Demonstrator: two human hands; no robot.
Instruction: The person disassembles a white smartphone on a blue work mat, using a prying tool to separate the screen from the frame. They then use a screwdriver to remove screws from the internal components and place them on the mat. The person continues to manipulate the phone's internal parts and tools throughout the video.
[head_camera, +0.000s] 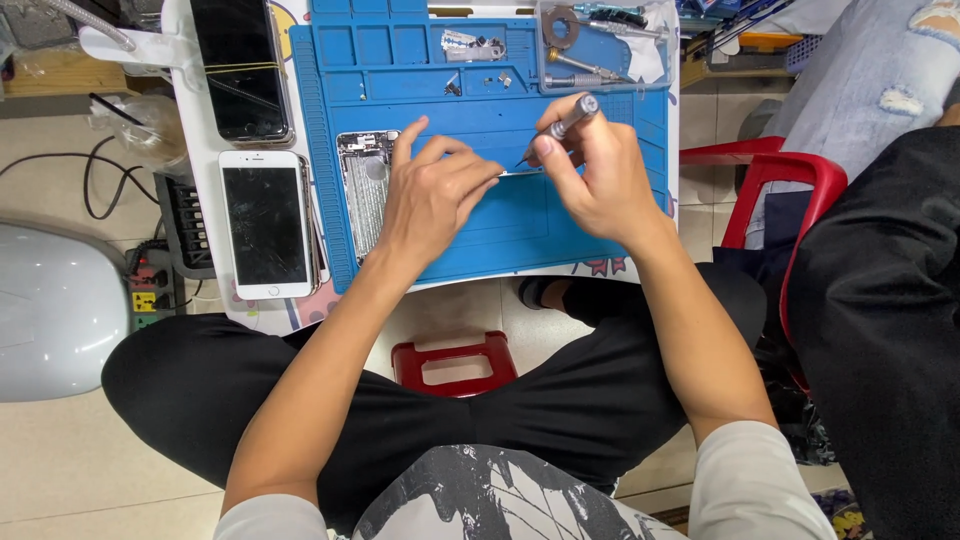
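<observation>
My left hand (432, 192) rests on an opened phone housing (366, 188) lying on a blue work mat (560, 225), its fingers pinching a small part at the mat's middle. My right hand (590, 172) grips a grey precision screwdriver (562, 126), its tip pointing down-left at that small part between both hands' fingertips. The phone housing is partly hidden under my left hand.
A white phone (266, 224) lies left of the mat, a black phone (240, 68) above it. Loose screws and small metal parts (470, 48) sit in the mat's top compartments, beside a clear tray of tools (600, 45). A red stool (452, 362) stands between my legs, another red stool (790, 180) right.
</observation>
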